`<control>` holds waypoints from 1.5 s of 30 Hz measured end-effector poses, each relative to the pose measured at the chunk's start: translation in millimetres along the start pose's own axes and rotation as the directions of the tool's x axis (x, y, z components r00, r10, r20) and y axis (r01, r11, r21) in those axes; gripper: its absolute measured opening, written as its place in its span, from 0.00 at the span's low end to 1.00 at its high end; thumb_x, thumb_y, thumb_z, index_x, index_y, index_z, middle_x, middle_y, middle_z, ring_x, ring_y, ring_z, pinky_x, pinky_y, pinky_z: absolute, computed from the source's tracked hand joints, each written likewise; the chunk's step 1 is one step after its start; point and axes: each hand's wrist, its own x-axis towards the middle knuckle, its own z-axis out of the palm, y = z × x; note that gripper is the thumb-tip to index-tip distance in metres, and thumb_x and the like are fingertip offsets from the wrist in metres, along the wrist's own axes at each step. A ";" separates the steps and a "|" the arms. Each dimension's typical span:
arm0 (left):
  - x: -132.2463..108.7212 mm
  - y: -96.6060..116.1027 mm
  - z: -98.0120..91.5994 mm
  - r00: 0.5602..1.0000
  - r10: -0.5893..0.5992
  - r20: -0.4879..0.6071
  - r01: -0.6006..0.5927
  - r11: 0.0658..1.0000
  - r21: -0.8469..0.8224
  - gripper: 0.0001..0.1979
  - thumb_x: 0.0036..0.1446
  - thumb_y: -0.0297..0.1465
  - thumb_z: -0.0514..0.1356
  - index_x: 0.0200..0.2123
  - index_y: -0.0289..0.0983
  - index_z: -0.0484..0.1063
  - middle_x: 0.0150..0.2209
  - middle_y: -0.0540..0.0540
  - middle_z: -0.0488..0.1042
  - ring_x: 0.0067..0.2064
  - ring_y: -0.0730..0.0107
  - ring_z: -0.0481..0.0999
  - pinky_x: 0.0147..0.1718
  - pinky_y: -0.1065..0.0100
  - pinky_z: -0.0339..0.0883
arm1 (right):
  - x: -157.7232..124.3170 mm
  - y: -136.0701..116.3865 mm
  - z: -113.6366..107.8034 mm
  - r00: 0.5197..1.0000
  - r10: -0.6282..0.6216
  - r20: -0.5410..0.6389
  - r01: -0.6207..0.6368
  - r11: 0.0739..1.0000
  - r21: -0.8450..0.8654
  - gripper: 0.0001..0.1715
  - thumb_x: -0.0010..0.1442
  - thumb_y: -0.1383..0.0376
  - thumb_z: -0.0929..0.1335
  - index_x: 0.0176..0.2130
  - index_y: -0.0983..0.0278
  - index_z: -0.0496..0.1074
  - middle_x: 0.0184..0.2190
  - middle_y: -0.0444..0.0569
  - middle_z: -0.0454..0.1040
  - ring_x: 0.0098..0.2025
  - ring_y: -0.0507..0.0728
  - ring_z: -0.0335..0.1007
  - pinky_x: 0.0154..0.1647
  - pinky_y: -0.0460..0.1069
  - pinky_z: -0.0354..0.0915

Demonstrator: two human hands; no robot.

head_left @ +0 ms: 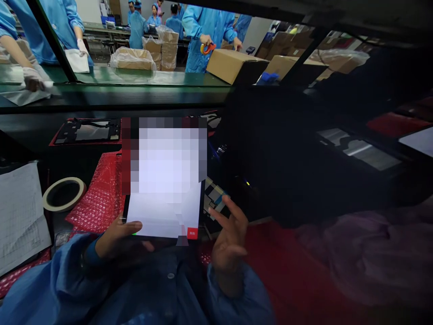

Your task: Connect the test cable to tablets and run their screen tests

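Observation:
A tablet [158,212] with a bright white screen faces me, tilted up at the middle; part of it is pixelated. A small red button shows at its lower right corner. My left hand [118,234] grips its lower left corner, thumb on the front edge. Right of the tablet, my right hand [230,239] is raised with its fingers apart, holding nothing. Red bubble wrap [98,194] lies left of the tablet. Behind my right fingers is a part with boards and blue tape [213,196].
A tape roll [64,194] and paper sheets [22,216] lie at the left. An opened device [91,131] rests on red wrap behind. Dark metal bars cross the view before a green conveyor [176,79] with cardboard boxes [233,63]. People in blue work beyond it.

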 end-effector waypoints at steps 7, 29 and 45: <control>2.3 -3.9 -3.6 0.998 -0.027 -0.052 0.027 1.000 0.006 0.18 0.36 0.36 0.73 0.33 0.34 0.83 0.38 0.40 0.83 0.40 0.48 0.82 0.29 0.64 0.77 | 15.4 -8.4 -2.9 0.896 -0.103 0.431 0.185 0.971 -0.153 0.44 0.68 0.47 0.41 0.53 0.49 0.75 0.69 0.41 0.53 0.73 0.68 0.37 0.71 0.71 0.37; 1.0 3.4 8.2 1.000 0.003 -0.018 -0.002 0.999 0.032 0.24 0.38 0.37 0.73 0.40 0.33 0.80 0.38 0.37 0.83 0.34 0.50 0.82 0.29 0.58 0.78 | 50.3 -12.2 5.5 0.910 -0.176 0.375 0.276 0.932 -0.233 0.17 0.68 0.56 0.62 0.50 0.60 0.74 0.55 0.54 0.74 0.69 0.70 0.53 0.67 0.76 0.42; 1.6 1.2 8.6 0.999 0.030 0.016 -0.030 0.999 0.042 0.21 0.42 0.37 0.71 0.41 0.34 0.80 0.39 0.37 0.83 0.38 0.48 0.81 0.32 0.57 0.77 | 38.6 11.2 -18.5 0.985 0.079 0.155 -0.022 0.939 -0.343 0.24 0.72 0.62 0.54 0.62 0.58 0.66 0.67 0.54 0.59 0.72 0.69 0.44 0.66 0.77 0.38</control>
